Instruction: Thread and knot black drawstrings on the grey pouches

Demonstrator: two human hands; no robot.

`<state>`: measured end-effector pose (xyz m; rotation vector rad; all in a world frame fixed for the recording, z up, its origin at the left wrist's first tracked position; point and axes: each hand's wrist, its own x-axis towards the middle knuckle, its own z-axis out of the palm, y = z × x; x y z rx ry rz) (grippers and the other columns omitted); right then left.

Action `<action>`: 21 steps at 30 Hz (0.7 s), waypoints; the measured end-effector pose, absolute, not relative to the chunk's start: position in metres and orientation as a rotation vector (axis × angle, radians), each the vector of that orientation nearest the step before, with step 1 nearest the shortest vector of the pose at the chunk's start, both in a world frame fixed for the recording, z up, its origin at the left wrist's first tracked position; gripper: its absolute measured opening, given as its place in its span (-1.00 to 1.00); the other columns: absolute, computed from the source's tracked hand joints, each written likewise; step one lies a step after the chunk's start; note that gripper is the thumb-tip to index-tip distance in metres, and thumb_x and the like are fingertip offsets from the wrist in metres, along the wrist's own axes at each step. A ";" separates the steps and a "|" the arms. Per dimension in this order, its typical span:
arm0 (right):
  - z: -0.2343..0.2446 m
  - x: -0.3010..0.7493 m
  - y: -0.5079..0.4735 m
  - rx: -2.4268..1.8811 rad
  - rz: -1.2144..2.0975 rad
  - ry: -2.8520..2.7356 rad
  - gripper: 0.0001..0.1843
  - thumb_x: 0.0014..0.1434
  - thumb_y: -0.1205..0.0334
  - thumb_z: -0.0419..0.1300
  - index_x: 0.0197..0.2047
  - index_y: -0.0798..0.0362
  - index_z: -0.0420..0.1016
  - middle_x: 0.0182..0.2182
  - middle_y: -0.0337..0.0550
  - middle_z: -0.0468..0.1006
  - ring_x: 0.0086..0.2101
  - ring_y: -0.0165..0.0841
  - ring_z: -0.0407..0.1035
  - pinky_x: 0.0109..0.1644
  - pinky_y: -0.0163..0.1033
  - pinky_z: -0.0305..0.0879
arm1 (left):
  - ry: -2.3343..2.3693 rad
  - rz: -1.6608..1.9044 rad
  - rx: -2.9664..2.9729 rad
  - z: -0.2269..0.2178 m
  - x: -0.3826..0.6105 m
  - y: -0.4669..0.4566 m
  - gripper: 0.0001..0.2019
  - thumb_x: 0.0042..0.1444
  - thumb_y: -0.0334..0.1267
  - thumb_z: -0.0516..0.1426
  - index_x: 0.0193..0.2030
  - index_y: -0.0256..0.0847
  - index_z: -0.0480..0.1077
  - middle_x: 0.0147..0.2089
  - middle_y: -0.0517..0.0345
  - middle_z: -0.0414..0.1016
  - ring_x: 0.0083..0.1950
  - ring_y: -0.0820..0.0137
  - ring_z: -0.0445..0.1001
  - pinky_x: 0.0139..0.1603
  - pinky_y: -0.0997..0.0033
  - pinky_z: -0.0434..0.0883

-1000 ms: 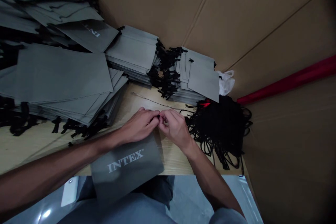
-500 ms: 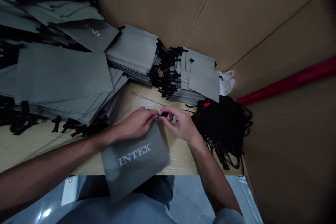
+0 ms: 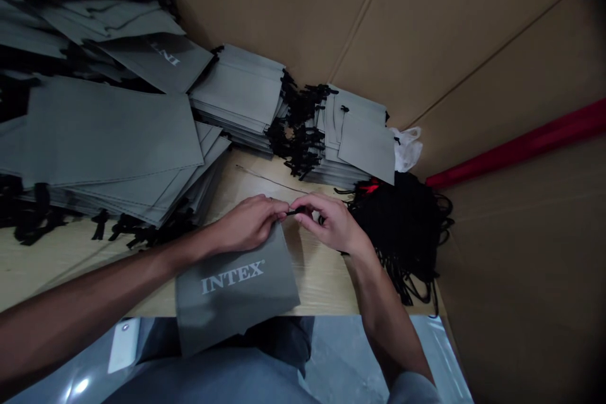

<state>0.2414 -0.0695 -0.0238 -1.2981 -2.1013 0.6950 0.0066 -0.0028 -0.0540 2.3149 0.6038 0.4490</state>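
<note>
Between the two hands, at the pouch's top edge, we logged one short black cord (image 3: 296,210), pinched by thumb and forefinger of the right hand (image 3: 334,226); its other fingers were loosely curled.

Left hand (image 3: 246,226): closed, fingertips pressed together on the top edge of the grey pouch (image 3: 237,290), almost meeting the right hand's fingertips.

Pouch: flat, matte fabric, roughly square, white INTEX lettering. It lay below the left hand, its lower part overhanging the near edge of the wooden table (image 3: 326,284).

Room: we noted a bare strip of pale, grained tabletop beneath the right wrist, and a little more beyond the knuckles, where a thin wire (image 3: 267,180) lay.

Just right of the right hand: a tangled heap of black cords (image 3: 402,227), close to the table's right edge.

Beyond and left of the left hand: leaning stacks of grey pouches (image 3: 113,132), flat, with black cord ends at their edges.

Beyond both hands: smaller stacks (image 3: 241,91) against a creased brown cardboard wall (image 3: 379,25); a red bar (image 3: 521,145) lay far right.
</note>
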 end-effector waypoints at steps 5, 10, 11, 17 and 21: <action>-0.032 0.238 -0.066 -1.241 0.546 -2.288 -0.82 0.56 0.23 0.09 0.01 0.01 0.53 -0.16 -0.07 0.62 -0.17 -0.27 0.49 -0.05 -0.19 0.45 | 0.598 0.461 2.265 -0.056 0.008 -0.003 -0.82 0.27 -0.46 -0.01 -0.30 -0.15 0.33 -0.34 0.18 0.48 -0.25 0.33 0.44 -0.13 0.35 0.25; -0.032 0.238 -0.066 -1.150 0.484 -2.315 -0.77 0.59 0.23 0.02 0.02 0.01 0.51 -0.16 -0.05 0.57 -0.13 -0.25 0.46 -0.01 -0.17 0.45 | 0.485 0.540 2.070 -0.049 0.006 -0.001 -0.73 0.42 -0.34 -0.02 -0.37 -0.17 0.26 -0.45 0.30 0.25 -0.38 0.45 0.23 -0.24 0.43 0.21; -0.031 0.238 -0.067 -1.125 0.479 -2.297 -0.78 0.59 0.23 0.03 0.03 0.01 0.51 -0.16 -0.05 0.57 -0.14 -0.25 0.46 -0.02 -0.17 0.46 | 0.464 0.540 2.032 -0.046 0.005 0.000 -0.72 0.45 -0.31 -0.03 -0.36 -0.17 0.27 -0.45 0.30 0.24 -0.38 0.46 0.22 -0.25 0.44 0.21; -0.028 0.236 -0.069 -1.032 0.461 -2.250 -0.81 0.56 0.25 0.08 -0.02 0.02 0.53 -0.25 -0.09 0.58 -0.23 -0.29 0.45 -0.13 -0.19 0.42 | 0.401 0.506 1.931 -0.038 0.002 -0.002 -0.67 0.48 -0.23 -0.02 -0.38 -0.19 0.26 -0.44 0.29 0.21 -0.37 0.47 0.20 -0.29 0.45 0.21; -0.028 0.235 -0.068 -1.052 0.446 -2.234 -0.81 0.55 0.26 0.09 -0.06 0.03 0.54 -0.27 -0.10 0.58 -0.26 -0.30 0.44 -0.15 -0.20 0.40 | 0.386 0.515 1.985 -0.038 0.001 -0.001 -0.65 0.52 -0.17 -0.03 -0.34 -0.19 0.28 -0.42 0.28 0.26 -0.35 0.46 0.24 -0.25 0.45 0.24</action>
